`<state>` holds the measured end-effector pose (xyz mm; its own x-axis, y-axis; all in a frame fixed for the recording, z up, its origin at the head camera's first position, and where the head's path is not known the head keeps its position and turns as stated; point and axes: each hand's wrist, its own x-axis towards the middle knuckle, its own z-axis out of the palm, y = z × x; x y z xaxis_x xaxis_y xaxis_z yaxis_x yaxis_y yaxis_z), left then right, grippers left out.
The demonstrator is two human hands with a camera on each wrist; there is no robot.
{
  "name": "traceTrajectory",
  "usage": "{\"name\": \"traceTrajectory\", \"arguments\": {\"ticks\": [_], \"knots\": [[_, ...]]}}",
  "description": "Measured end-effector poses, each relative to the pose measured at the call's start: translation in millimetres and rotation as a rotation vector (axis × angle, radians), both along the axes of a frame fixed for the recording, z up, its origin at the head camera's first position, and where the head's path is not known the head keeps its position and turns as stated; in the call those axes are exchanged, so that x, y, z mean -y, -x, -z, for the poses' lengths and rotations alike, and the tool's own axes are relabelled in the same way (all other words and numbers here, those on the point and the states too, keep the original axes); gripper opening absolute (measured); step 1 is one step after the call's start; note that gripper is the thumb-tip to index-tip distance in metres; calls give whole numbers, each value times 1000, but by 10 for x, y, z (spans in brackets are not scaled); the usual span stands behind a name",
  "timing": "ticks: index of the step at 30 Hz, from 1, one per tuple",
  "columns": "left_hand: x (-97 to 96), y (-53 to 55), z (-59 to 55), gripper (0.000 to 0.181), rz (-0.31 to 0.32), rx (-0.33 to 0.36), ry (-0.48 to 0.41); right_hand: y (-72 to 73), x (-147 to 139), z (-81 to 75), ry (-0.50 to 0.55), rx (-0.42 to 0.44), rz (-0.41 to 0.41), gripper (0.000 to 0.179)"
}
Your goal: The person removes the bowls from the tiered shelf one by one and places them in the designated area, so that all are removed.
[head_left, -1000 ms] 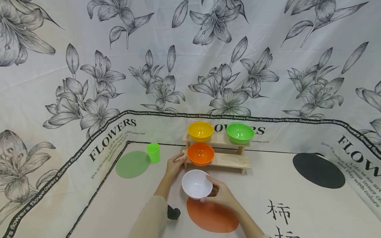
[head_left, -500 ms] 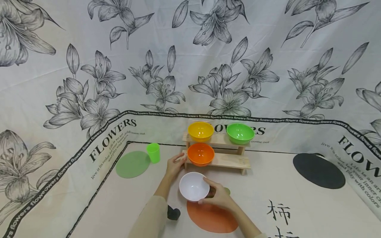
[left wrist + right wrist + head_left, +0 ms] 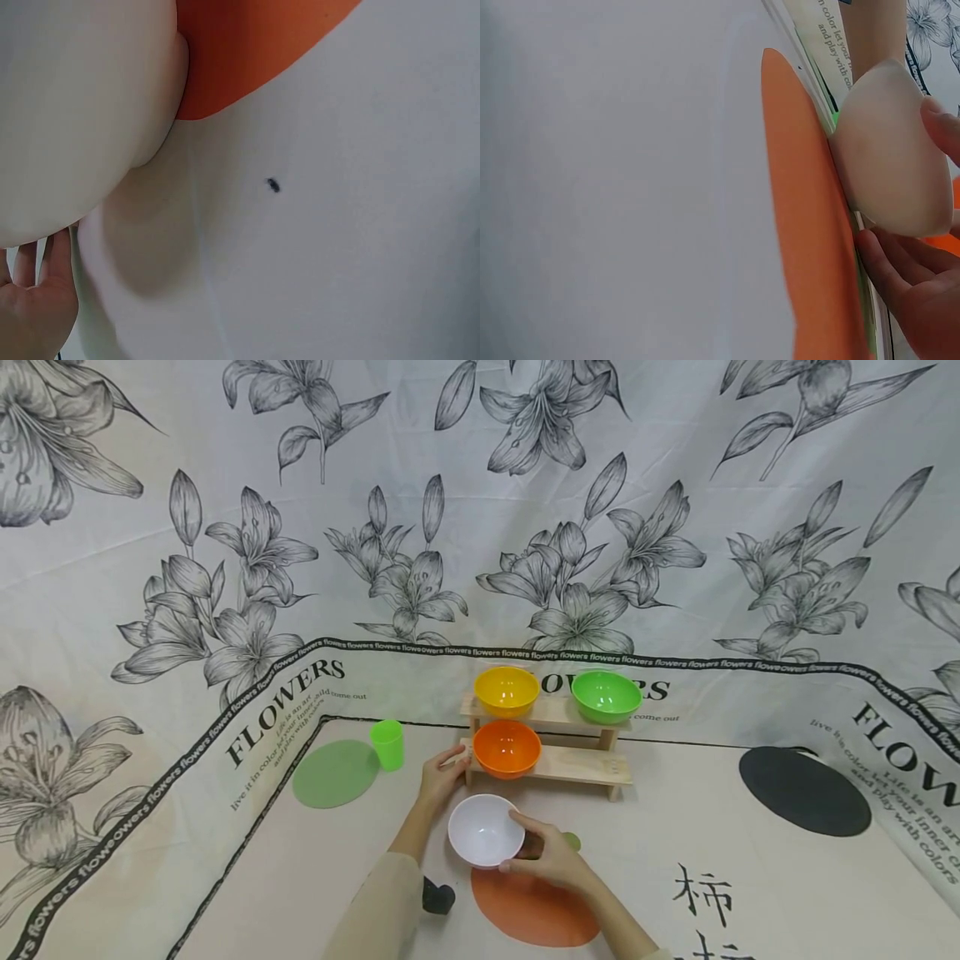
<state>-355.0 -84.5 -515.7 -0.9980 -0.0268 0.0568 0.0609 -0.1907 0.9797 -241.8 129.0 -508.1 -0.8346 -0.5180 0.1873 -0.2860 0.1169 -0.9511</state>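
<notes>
In the head view my right hand (image 3: 551, 860) grips a white bowl (image 3: 486, 832) by its right side, thumb and fingers apart around the wall. The bowl is above the far edge of an orange round mat (image 3: 536, 910); its pale outside (image 3: 892, 150) shows in the right wrist view. My left hand (image 3: 441, 778) is at the left end of a two-step wooden stand (image 3: 577, 763), fingertips right at the lower step. In the left wrist view the white bowl (image 3: 75, 97) partly hides my left fingers. An orange bowl (image 3: 507, 749) sits on the lower step.
A yellow bowl (image 3: 506, 692) and a green bowl (image 3: 607, 697) stand on the upper step. To the left are a green cup (image 3: 387, 745) and a green round mat (image 3: 335, 774). A black round mat (image 3: 805, 791) lies at the right. A dark object (image 3: 438, 897) is beside my left sleeve.
My right hand has moved the white bowl a little left and toward me, mostly in the first half second. A small green spot now shows beyond that hand. My left hand stays in place.
</notes>
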Motion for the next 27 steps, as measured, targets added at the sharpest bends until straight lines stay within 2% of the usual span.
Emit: {"name": "traceTrajectory", "arguments": {"ticks": [5, 8, 14, 22, 25, 27], "knots": [[6, -14, -3, 40, 9, -13, 2, -8, -21, -22, -2, -29, -8, 78], [9, -19, -6, 40, 10, -17, 7, 1, -49, -61, -6, -52, 19, 74], [11, -31, -39, 40, 14, -5, 8, 73, -147, -186, -28, -99, 140, 61], [13, -164, -233, 39, 28, -9, 44, 245, -253, -427, -7, -214, 277, 57], [15, -166, -243, 39, 28, 0, 46, 322, -274, -499, 4, -205, 329, 61], [20, -140, -206, 39, 26, -4, 47, 379, -281, -528, 25, -174, 354, 64]]}}
